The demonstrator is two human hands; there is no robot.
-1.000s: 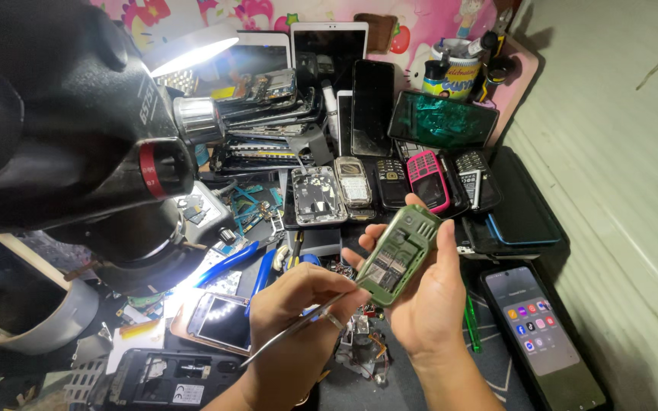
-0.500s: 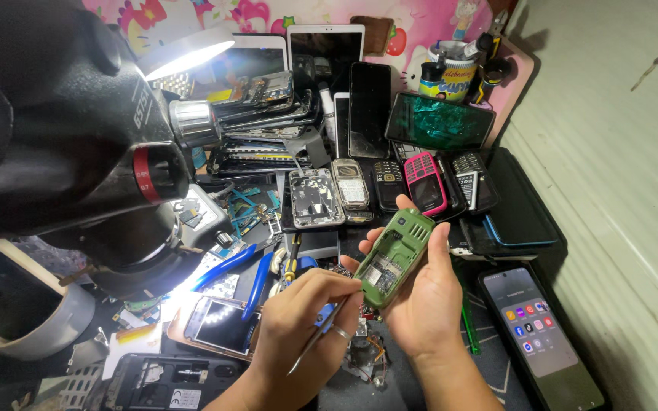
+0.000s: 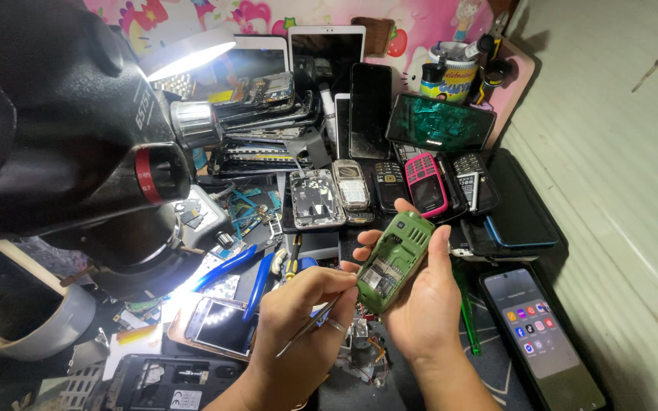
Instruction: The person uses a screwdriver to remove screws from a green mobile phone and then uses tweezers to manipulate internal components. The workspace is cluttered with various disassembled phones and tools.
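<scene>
A person's right hand (image 3: 420, 312) cradles an opened green handset (image 3: 395, 260), its back cover off and its insides facing up, fingers wrapped firmly around its lower half above a crowded repair bench. The left hand (image 3: 298, 320) is closed in a pinch on a thin metal probe (image 3: 315, 323), whose upper end meets the exposed compartment of the green handset near its lower edge. The step in hand looks like picking at a part inside the shell; what follows would call for a steady tip and a firm hold so nothing small drops among the clutter.

Just beneath the hands lie loose parts and wires. A lit smartphone (image 3: 544, 335) rests to the right; blue-handled pliers (image 3: 234, 268) and a small phone with a glowing screen (image 3: 221, 326) lie to the left. Beyond the hands, a row of old keypad phones, one of them a pink handset (image 3: 426, 183), lines the bench, with stacked screens and tablets behind. A black microscope (image 3: 70, 144) with a bright ring light looms at left.
</scene>
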